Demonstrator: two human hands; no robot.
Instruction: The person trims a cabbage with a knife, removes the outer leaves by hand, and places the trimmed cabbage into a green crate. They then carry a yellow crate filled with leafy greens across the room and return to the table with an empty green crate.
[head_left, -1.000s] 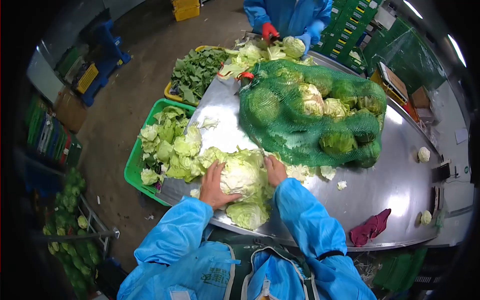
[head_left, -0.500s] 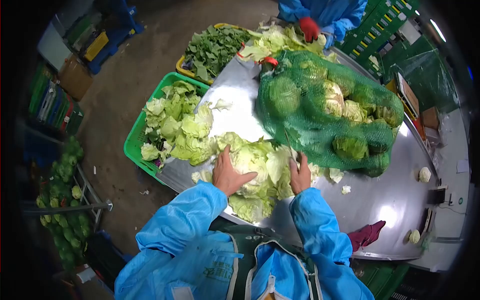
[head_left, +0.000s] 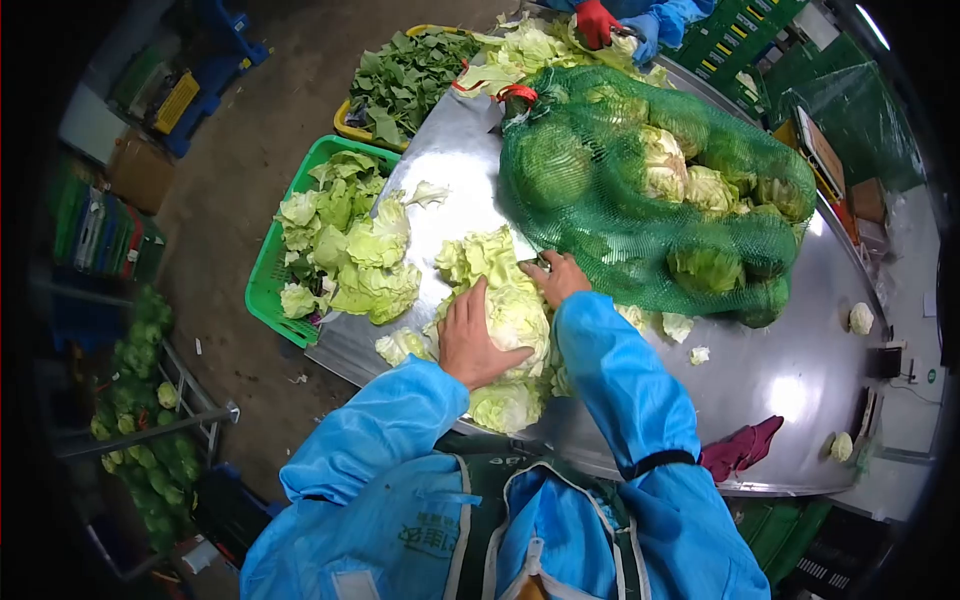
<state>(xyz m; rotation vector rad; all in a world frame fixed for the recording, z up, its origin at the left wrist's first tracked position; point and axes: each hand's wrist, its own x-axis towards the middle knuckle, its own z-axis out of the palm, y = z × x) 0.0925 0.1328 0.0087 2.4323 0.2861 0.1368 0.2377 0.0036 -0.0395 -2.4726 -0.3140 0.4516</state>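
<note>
A pale green lettuce head [head_left: 515,325] lies on the metal table among loose outer leaves [head_left: 480,255]. My left hand [head_left: 475,338] grips its near left side, thumb and fingers spread around it. At the far right side of the head, my right hand [head_left: 558,278] is closed, palm down, with its fingers bent. A thin, dark, blade-like thing, apparently a small knife, shows slightly at its fingertips; most of it is hidden. Just beyond that hand lies a green net bag [head_left: 610,250] full of lettuce heads.
A green crate [head_left: 268,275] of trimmed leaves stands at the table's left edge, with a yellow crate [head_left: 352,125] of dark greens behind. Across the table, a co-worker's red-gloved hand [head_left: 597,22] works over leaves. A maroon cloth [head_left: 740,450] lies at the right.
My right hand has moved away from me and to the left, over the far side of the lettuce head. My left hand stays on the head. The view has shifted slightly.
</note>
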